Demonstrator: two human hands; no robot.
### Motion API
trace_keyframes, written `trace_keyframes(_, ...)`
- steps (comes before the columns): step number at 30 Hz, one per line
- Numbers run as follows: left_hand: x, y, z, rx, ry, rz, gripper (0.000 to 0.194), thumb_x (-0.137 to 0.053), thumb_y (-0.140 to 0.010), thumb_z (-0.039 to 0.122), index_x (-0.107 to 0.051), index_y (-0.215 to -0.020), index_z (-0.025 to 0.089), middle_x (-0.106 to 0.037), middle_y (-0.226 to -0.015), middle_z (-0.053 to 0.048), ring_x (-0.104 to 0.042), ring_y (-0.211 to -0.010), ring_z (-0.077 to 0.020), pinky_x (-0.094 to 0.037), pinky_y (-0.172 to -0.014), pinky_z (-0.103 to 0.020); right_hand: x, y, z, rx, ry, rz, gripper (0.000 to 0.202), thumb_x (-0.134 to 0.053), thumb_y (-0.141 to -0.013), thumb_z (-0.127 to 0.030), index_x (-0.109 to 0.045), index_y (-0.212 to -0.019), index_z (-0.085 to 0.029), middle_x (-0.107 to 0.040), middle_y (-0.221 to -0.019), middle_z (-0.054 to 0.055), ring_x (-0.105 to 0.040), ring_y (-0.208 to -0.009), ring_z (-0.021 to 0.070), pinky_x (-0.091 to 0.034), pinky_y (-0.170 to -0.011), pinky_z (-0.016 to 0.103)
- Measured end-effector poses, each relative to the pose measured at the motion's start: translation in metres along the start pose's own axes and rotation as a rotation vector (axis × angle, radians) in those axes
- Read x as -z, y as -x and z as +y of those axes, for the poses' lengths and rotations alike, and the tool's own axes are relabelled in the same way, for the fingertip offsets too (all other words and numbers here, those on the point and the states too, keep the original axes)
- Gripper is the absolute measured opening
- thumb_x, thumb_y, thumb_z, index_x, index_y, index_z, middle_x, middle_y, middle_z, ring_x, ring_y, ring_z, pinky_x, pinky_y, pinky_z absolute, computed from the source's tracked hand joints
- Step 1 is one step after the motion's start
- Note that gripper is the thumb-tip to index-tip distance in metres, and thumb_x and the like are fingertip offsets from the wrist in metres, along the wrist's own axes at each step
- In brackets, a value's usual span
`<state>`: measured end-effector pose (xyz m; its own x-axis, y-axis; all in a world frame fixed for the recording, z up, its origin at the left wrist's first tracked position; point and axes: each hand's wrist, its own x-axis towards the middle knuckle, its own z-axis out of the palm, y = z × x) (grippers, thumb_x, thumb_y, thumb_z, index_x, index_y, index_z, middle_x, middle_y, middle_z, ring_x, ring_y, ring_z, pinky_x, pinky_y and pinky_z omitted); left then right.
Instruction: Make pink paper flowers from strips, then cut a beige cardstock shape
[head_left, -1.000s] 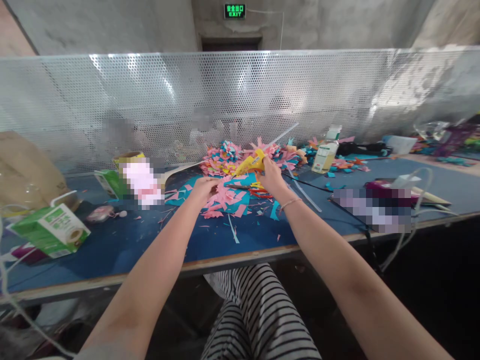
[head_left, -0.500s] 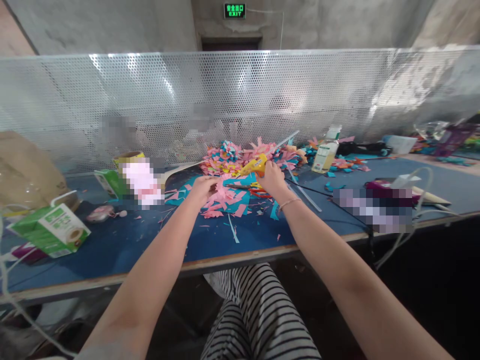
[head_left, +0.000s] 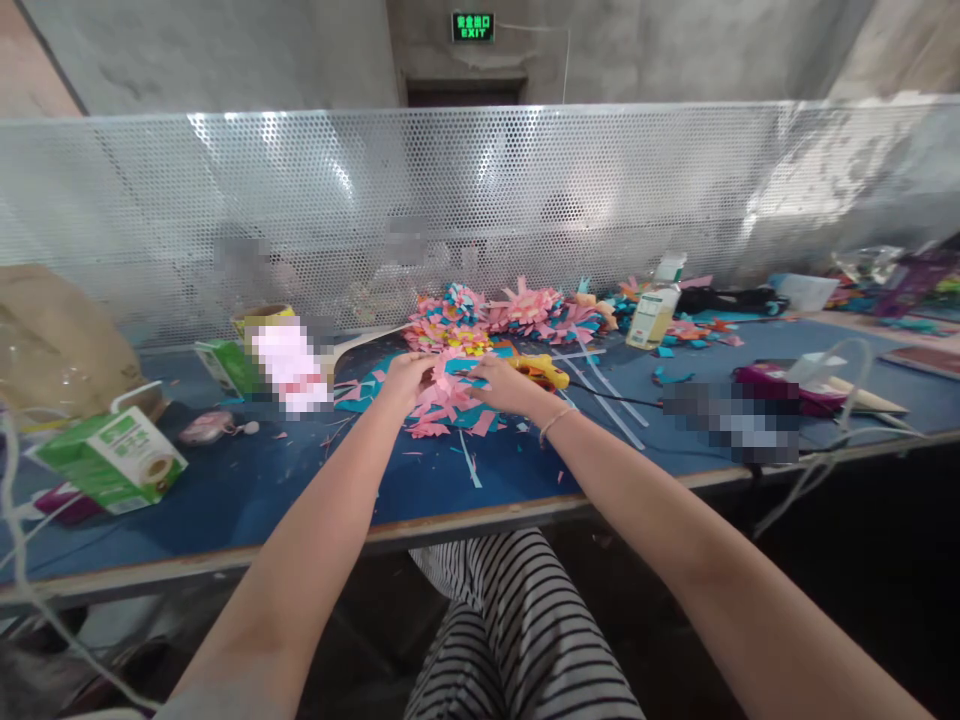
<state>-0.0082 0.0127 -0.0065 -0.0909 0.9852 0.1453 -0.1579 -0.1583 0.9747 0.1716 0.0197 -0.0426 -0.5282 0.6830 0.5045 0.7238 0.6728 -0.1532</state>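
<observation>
"Tabletop?"
"Blue, scrap-strewn, facing a perforated metal screen, exit sign glowing above."
"And the pink paper?"
"Mid-table, pinched by my left hand; my right hand alongside, its grip I cannot tell."

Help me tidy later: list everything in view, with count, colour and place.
Table: one, blue, across view.
Pink strips: many, pink, table centre.
Glue gun: one, yellow, right of centre.
Pale sticks: several, whitish, right of glue gun.
Fringed flowers: several, mostly pink, behind pink strips.
Bottle: one, clear, right of fringed flowers.
Mesh panel: one, silvery, behind table.
Exit sign: one, green, top centre.
Blurred screen: one, pale, centre-left.
Cartons: two, green-white, left.
Bag: one, brown, far left.
Cables: several, white, both sides.
Loose scraps: many, mixed, scattered.
Trousers: one pair, striped black-white, below table.
Left hand: one, bare, at pink strips.
Right hand: one, bare, at pink strips.
</observation>
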Motion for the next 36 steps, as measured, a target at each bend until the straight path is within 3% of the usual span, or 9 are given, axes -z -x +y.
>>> trace_keyframes(5,-0.003,0.003,0.003,0.023,0.006,0.026,0.020,-0.075,-0.044,0.018,-0.058,-0.054,0.013,-0.052,-0.046,0.002,-0.046,-0.043,-0.0078,-0.038,-0.050,-0.024,-0.016,-0.006,-0.014,0.050,-0.042,-0.055,0.021,-0.056,-0.079,-0.021,-0.067,-0.095,-0.012,-0.064,-0.095,0.012,-0.057,-0.096,0.0205,-0.043,-0.086,0.031)
trace_keyframes(9,-0.003,0.004,0.004,0.031,0.004,0.023,0.019,-0.074,-0.045,0.017,-0.060,-0.056,0.013,-0.053,-0.047,0.001,-0.046,-0.044,-0.0075,-0.038,-0.050,-0.023,-0.014,-0.003,-0.012,0.038,-0.075,-0.107,0.022,-0.050,-0.077,-0.010,-0.069,-0.088,-0.014,-0.068,-0.092,0.008,-0.060,-0.091,0.0181,-0.044,-0.080,0.026)
trace_keyframes(14,-0.002,0.004,0.004,0.035,0.014,0.025,0.019,-0.074,-0.045,0.016,-0.061,-0.058,0.013,-0.054,-0.047,0.001,-0.047,-0.045,-0.0080,-0.039,-0.050,-0.023,-0.012,-0.003,-0.008,-0.048,-0.142,-0.064,0.025,-0.048,-0.078,-0.010,-0.070,-0.090,-0.014,-0.070,-0.088,0.007,-0.063,-0.084,0.0185,-0.046,-0.076,0.026)
trace_keyframes(17,-0.002,0.005,0.006,0.033,0.013,0.021,0.018,-0.074,-0.046,0.016,-0.061,-0.058,0.013,-0.054,-0.047,0.001,-0.047,-0.044,-0.0081,-0.039,-0.049,-0.023,-0.013,-0.007,-0.005,-0.181,-0.356,-0.001,0.025,-0.049,-0.077,-0.010,-0.069,-0.092,-0.014,-0.070,-0.090,0.008,-0.065,-0.079,0.0174,-0.049,-0.076,0.029)
trace_keyframes(21,-0.002,0.004,0.006,0.033,-0.010,0.022,0.016,-0.073,-0.047,0.016,-0.061,-0.058,0.012,-0.053,-0.047,0.001,-0.046,-0.042,-0.0079,-0.038,-0.048,-0.024,-0.012,-0.011,-0.003,-0.399,-0.835,0.035,0.021,-0.050,-0.077,-0.010,-0.068,-0.089,-0.013,-0.069,-0.082,0.005,-0.064,-0.069,0.0128,-0.053,-0.072,0.028)
trace_keyframes(25,-0.002,0.002,0.003,0.025,-0.017,0.022,0.018,-0.074,-0.047,0.017,-0.059,-0.056,0.012,-0.053,-0.047,0.001,-0.047,-0.043,-0.0076,-0.039,-0.049,-0.024,-0.008,-0.011,-0.004,-0.431,-1.165,0.130,0.013,-0.063,-0.071,-0.015,-0.067,-0.083,-0.013,-0.069,-0.081,0.003,-0.064,-0.074,0.0118,-0.052,-0.080,0.029)
trace_keyframes(28,-0.002,0.001,0.001,0.010,-0.016,0.005,0.020,-0.075,-0.046,0.017,-0.058,-0.055,0.012,-0.052,-0.045,0.001,-0.047,-0.043,-0.0072,-0.039,-0.049,-0.022,-0.006,-0.010,-0.006,-0.441,-1.218,0.157,0.017,-0.069,-0.065,-0.018,-0.066,-0.081,-0.013,-0.069,-0.079,0.003,-0.064,-0.074,0.0125,-0.051,-0.080,0.029)
trace_keyframes(32,-0.002,0.001,0.000,0.012,-0.025,0.009,0.020,-0.074,-0.045,0.017,-0.058,-0.055,0.012,-0.051,-0.043,0.002,-0.045,-0.041,-0.0063,-0.039,-0.047,-0.022,-0.002,-0.011,-0.006,-0.522,-1.253,0.215,0.004,-0.064,-0.069,-0.017,-0.062,-0.071,-0.014,-0.067,-0.068,0.001,-0.064,-0.066,0.0120,-0.053,-0.074,0.028)
trace_keyframes(36,-0.002,0.000,-0.002,0.001,-0.023,-0.009,0.019,-0.074,-0.047,0.018,-0.058,-0.055,0.012,-0.052,-0.044,0.001,-0.046,-0.041,-0.0066,-0.039,-0.048,-0.022,0.002,-0.012,-0.006,-0.547,-1.247,0.246,0.006,-0.064,-0.068,-0.014,-0.058,-0.067,-0.015,-0.063,-0.060,-0.002,-0.062,-0.059,0.0109,-0.053,-0.066,0.025)
